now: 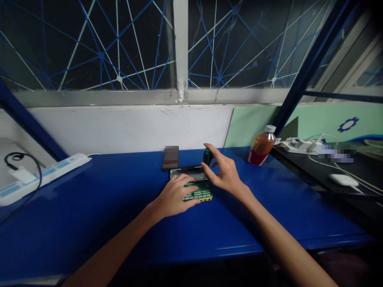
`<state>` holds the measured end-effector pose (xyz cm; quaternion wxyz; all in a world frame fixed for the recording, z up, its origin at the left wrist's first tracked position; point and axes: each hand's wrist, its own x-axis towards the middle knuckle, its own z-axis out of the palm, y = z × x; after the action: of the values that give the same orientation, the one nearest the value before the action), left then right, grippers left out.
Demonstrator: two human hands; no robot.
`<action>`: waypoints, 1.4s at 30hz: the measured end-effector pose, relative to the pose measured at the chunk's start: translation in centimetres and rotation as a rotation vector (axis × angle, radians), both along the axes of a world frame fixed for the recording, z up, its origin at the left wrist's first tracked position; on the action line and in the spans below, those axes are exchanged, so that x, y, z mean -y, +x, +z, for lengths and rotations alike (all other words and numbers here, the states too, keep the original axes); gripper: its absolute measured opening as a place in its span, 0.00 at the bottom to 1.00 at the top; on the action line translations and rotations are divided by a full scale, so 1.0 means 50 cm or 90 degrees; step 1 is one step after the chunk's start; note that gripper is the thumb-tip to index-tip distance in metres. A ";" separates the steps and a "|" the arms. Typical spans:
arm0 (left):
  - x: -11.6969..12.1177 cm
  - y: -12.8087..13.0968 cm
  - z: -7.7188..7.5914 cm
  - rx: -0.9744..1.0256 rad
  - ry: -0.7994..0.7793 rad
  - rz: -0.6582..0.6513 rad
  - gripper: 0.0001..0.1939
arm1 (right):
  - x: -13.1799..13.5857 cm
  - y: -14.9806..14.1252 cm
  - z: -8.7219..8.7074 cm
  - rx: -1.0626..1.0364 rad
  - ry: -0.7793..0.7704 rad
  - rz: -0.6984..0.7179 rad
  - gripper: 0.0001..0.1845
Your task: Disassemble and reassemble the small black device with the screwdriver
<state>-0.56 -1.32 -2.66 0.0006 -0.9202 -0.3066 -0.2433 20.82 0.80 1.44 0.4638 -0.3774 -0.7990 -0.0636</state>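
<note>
A green circuit board (198, 193) with rows of pale components and a yellow lower edge lies on the blue table. My left hand (174, 196) grips it from the left, with the thumb along the near edge and fingers across the top. My right hand (225, 172) holds a screwdriver (207, 156) with a dark green and black handle, its thumb and fingers around the handle. The screwdriver stands nearly upright, its thin shaft pointing down at the board's far right part; the tip is too small to make out. A dark flat tray or case (196, 172) lies just behind the board, partly covered by my left fingers.
Behind the case lies a phone (170, 160). A bottle of orange-brown drink (261, 146) stands at the back right. On the left is a white power strip (64, 165) with a black cable. White cables and a charger (343, 180) lie on a black surface at right.
</note>
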 end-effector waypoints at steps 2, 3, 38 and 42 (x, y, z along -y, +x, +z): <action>0.000 0.000 -0.001 -0.001 0.001 -0.001 0.15 | 0.000 0.000 0.000 0.002 0.015 -0.006 0.30; 0.000 0.000 -0.001 -0.002 0.000 -0.001 0.15 | 0.000 0.001 0.000 0.007 0.030 -0.012 0.30; -0.001 0.001 0.000 0.005 -0.002 -0.005 0.14 | 0.004 -0.003 0.003 0.003 -0.059 -0.003 0.30; 0.000 0.002 0.002 0.006 -0.002 -0.002 0.14 | 0.005 -0.003 0.005 0.007 -0.058 -0.005 0.29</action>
<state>-0.45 -1.30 -2.57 -0.0028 -0.9194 -0.3060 -0.2472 20.69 0.55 1.68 0.4417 -0.4009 -0.8020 -0.0309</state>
